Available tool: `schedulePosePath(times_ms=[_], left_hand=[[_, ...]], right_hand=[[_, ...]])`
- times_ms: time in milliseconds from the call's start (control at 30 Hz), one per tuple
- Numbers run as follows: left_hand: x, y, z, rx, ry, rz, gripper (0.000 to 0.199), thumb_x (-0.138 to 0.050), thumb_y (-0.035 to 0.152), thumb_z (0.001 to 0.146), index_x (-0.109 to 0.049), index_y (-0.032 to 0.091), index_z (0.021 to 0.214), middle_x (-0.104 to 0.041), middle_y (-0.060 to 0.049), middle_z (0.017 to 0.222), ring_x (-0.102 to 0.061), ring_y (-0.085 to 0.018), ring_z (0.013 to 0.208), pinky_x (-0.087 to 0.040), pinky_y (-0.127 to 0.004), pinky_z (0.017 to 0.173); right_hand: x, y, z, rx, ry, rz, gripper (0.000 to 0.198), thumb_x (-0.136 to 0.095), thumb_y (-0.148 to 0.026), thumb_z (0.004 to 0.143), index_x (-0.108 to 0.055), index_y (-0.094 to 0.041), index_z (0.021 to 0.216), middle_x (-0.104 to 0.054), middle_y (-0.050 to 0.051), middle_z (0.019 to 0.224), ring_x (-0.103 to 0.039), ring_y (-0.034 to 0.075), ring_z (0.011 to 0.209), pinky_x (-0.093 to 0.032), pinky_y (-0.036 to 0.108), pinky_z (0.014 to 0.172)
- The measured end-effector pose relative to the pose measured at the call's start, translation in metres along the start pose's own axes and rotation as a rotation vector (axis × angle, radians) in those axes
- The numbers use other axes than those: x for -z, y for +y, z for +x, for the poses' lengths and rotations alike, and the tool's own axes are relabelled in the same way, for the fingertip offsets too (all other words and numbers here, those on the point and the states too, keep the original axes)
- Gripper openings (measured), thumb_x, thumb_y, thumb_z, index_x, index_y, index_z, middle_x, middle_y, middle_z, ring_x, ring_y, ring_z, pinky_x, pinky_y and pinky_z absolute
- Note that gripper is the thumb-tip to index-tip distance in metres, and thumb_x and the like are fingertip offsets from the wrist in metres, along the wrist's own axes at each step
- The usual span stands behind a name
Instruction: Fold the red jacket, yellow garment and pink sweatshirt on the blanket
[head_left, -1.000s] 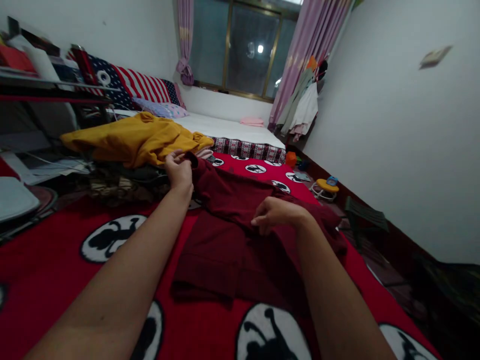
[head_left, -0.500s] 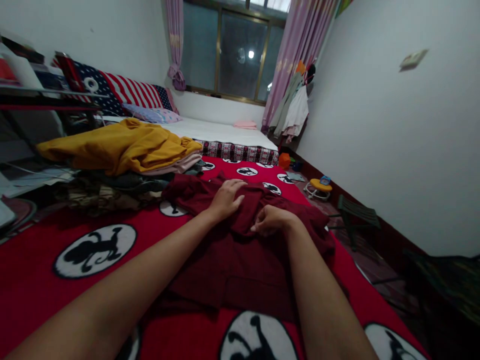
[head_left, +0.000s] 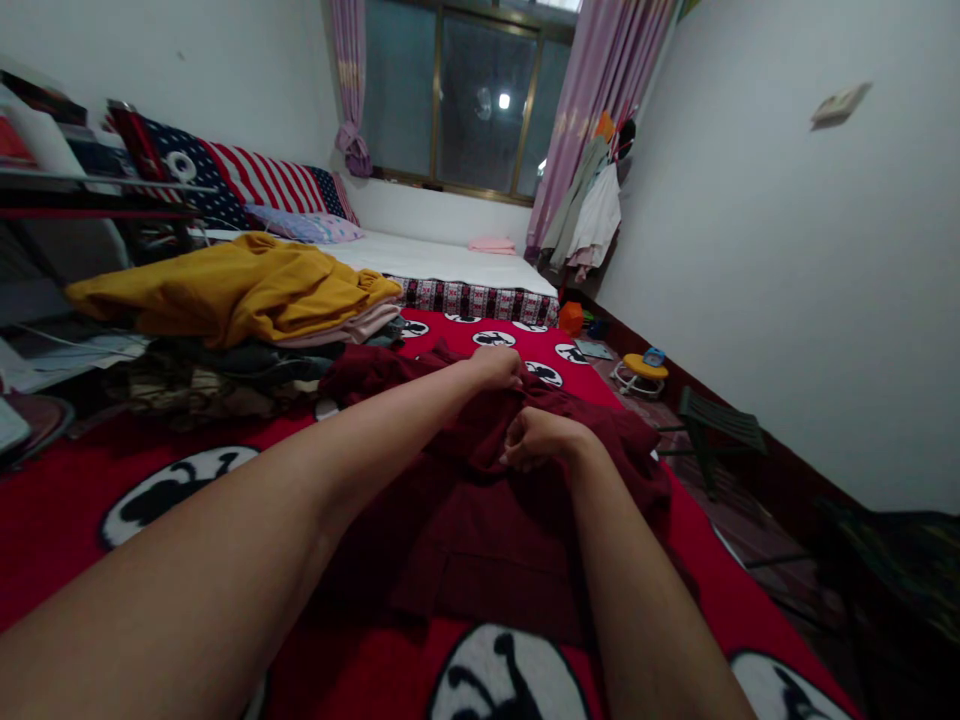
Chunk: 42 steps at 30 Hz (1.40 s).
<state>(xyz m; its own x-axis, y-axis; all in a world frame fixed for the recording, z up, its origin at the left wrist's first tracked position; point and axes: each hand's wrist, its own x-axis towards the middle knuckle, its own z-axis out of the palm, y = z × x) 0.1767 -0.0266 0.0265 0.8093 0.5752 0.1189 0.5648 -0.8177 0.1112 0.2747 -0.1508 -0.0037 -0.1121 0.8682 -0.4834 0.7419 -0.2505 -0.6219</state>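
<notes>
A dark red top [head_left: 495, 545], with a broad band along its hem, lies spread on the red blanket in front of me. My right hand [head_left: 536, 438] pinches the cloth near the middle of the top, thumb and fingers together. Further up the top, near its far side, my left hand [head_left: 496, 368] has its fingers curled down on the fabric. My left forearm crosses over the left part of the top and hides some of it. Wrinkles and folds run through the cloth between the two hands.
A clothes pile with a yellow garment [head_left: 247, 290] on top sits at the left. The red blanket [head_left: 52, 540] bears white circles with black figures. Beyond it is a white-covered bed [head_left: 420, 258]. A folding stool [head_left: 720, 420] and a yellow-seated stool [head_left: 643, 368] stand at right.
My left hand has moved up and to the right over the top, and its outstretched fingers have curled closed. The right hand stays pinched in nearly the same spot.
</notes>
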Motion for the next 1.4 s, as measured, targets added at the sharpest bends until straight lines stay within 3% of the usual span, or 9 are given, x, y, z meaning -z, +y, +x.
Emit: schedulePosePath(times_ms=[200,400,633,900,1000,1100,1233,1333,1400], left_hand=[[0.019,-0.025,-0.001,-0.01,-0.032,-0.087,0.028,-0.058,0.032,0.084,-0.071,0.014,0.1,-0.072,-0.004,0.09,-0.063,-0.016,0.077,-0.042,-0.021,0.065],[-0.015,-0.002,-0.005,-0.166,0.013,-0.076,0.043,-0.067,0.033,0.075,-0.066,0.027,0.118,-0.068,-0.003,0.119,-0.061,-0.022,0.105,-0.044,-0.027,0.086],[-0.02,-0.002,0.001,0.117,0.095,-0.159,0.028,-0.07,0.043,0.074,-0.071,0.016,0.066,-0.067,-0.006,0.067,-0.062,-0.021,0.07,-0.04,-0.027,0.062],[0.014,-0.051,0.001,0.386,0.435,-0.644,0.032,-0.067,0.039,0.078,-0.068,0.013,0.059,-0.05,0.0,0.044,-0.046,-0.012,0.047,-0.033,-0.024,0.048],[0.001,-0.046,-0.001,0.382,0.483,-0.762,0.019,-0.068,0.029,0.076,-0.074,0.012,0.078,-0.065,-0.003,0.059,-0.058,-0.015,0.058,-0.043,-0.023,0.056],[-0.019,-0.037,-0.006,0.307,0.465,-0.826,0.042,-0.066,0.021,0.076,-0.068,0.012,0.116,-0.074,-0.008,0.094,-0.067,-0.018,0.082,-0.05,-0.024,0.07],[-0.041,-0.041,-0.031,0.172,0.467,-0.772,0.057,-0.064,0.017,0.076,-0.056,0.012,0.132,-0.063,-0.014,0.128,-0.06,-0.023,0.114,-0.048,-0.032,0.095],[-0.047,-0.058,-0.068,0.159,0.489,-0.493,0.052,-0.061,0.015,0.075,-0.059,0.014,0.127,-0.063,-0.012,0.126,-0.057,-0.024,0.118,-0.043,-0.037,0.104],[-0.045,-0.072,-0.1,0.187,0.52,-0.288,0.051,-0.059,0.013,0.074,-0.059,0.017,0.125,-0.062,-0.01,0.127,-0.056,-0.024,0.119,-0.042,-0.038,0.105]], right_hand=[[0.001,-0.001,0.003,0.032,0.008,-0.038,0.013,-0.071,-0.011,0.069,-0.061,-0.014,0.061,-0.06,-0.002,0.05,-0.055,0.008,0.046,-0.04,0.017,0.044],[-0.002,-0.006,0.002,0.03,0.03,-0.097,0.016,-0.071,-0.012,0.069,-0.06,-0.014,0.058,-0.061,-0.001,0.05,-0.058,0.01,0.048,-0.041,0.018,0.045],[0.0,-0.003,0.004,0.043,0.006,-0.114,0.012,-0.072,-0.013,0.069,-0.063,-0.015,0.061,-0.062,-0.002,0.052,-0.059,0.011,0.049,-0.042,0.019,0.047],[0.004,-0.012,-0.007,0.052,0.043,-0.178,0.016,-0.069,-0.012,0.068,-0.06,-0.015,0.056,-0.062,-0.001,0.051,-0.058,0.011,0.049,-0.04,0.019,0.047],[0.006,-0.019,-0.017,-0.047,0.148,-0.306,0.017,-0.07,-0.019,0.07,-0.062,-0.016,0.055,-0.067,0.003,0.059,-0.063,0.014,0.057,-0.042,0.021,0.052],[0.008,-0.026,-0.022,-0.158,0.406,-0.434,0.015,-0.072,-0.03,0.07,-0.069,-0.017,0.063,-0.072,0.008,0.074,-0.068,0.02,0.074,-0.045,0.024,0.061],[0.003,-0.034,-0.015,-0.026,0.705,-0.397,0.02,-0.066,-0.04,0.077,-0.073,-0.022,0.079,-0.073,0.008,0.088,-0.067,0.022,0.088,-0.045,0.026,0.068],[-0.009,-0.031,0.0,0.239,0.591,-0.237,0.024,-0.061,-0.037,0.083,-0.071,-0.022,0.098,-0.073,0.005,0.088,-0.066,0.017,0.077,-0.044,0.023,0.065],[-0.017,-0.024,0.012,0.267,0.459,-0.177,0.027,-0.064,-0.034,0.081,-0.07,-0.021,0.104,-0.073,0.004,0.089,-0.066,0.015,0.074,-0.044,0.022,0.064]])
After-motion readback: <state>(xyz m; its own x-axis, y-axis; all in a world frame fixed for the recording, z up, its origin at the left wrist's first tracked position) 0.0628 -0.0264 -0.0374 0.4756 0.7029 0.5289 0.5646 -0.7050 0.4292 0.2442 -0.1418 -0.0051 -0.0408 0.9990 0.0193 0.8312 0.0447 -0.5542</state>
